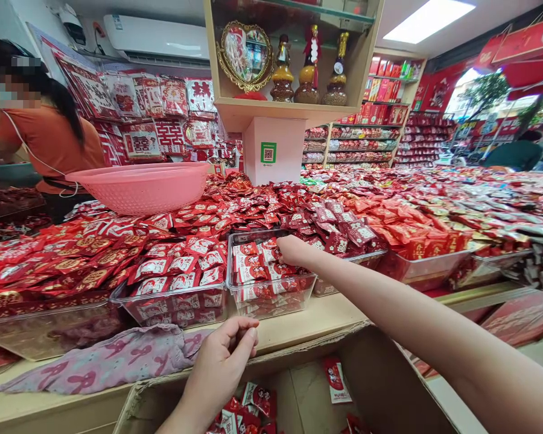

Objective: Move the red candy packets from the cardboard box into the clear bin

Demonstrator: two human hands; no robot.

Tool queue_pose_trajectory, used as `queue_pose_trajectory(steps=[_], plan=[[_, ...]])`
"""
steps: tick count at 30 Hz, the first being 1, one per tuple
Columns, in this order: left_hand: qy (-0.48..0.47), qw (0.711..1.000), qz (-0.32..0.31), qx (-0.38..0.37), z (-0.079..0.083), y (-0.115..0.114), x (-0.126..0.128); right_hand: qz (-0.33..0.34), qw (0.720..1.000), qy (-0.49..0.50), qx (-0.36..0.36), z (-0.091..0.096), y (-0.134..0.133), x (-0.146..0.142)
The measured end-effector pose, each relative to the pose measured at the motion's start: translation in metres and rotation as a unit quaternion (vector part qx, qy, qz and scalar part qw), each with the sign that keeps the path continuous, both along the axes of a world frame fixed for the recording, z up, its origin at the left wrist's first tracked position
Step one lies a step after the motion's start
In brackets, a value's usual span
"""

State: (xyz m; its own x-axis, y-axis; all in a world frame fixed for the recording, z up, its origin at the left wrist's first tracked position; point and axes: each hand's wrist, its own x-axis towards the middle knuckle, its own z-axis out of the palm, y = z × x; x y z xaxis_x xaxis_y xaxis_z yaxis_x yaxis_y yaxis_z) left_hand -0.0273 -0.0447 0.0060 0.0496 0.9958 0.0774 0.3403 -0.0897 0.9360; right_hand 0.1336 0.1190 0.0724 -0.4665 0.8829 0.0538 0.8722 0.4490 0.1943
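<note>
My right hand (pixel 292 250) reaches into a clear plastic bin (pixel 271 303) of small red-and-white packets (pixel 248 270). The back of the hand faces me, its fingers point down and are hidden, so whether they grip a packet does not show. Closer to me, my left hand (pixel 228 355) is above the near edge of an open cardboard box (pixel 380 367). Its fingers are curled in towards the thumb, with nothing visible in them. Inside the box lie loose red-and-white packets (pixel 259 398), and a single packet (pixel 337 381) rests near its far wall.
A second bin (pixel 172 304) of packets stands left of the first. Purple-red packets (pixel 339 229) are heaped to its right. A pink patterned cloth (pixel 104 361) lies along the counter edge. Behind are a pink plastic basket (pixel 145 187) and a person in an orange top (pixel 67 138).
</note>
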Motion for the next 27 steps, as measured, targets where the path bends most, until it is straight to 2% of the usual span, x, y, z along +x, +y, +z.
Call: queue_pose_trajectory(steps=[15,20,27], plan=[[0.016,1.0,-0.012,0.002,-0.001,0.0,-0.001,0.032,0.999,-0.034,-0.023,-0.003,0.023,-0.008],[0.018,1.0,-0.009,0.01,0.0,0.0,-0.001,0.027,1.0,-0.007,-0.002,-0.004,0.018,-0.004],[0.014,1.0,-0.011,0.015,0.0,0.001,0.001,0.008,0.997,0.049,0.051,0.011,0.021,-0.009]])
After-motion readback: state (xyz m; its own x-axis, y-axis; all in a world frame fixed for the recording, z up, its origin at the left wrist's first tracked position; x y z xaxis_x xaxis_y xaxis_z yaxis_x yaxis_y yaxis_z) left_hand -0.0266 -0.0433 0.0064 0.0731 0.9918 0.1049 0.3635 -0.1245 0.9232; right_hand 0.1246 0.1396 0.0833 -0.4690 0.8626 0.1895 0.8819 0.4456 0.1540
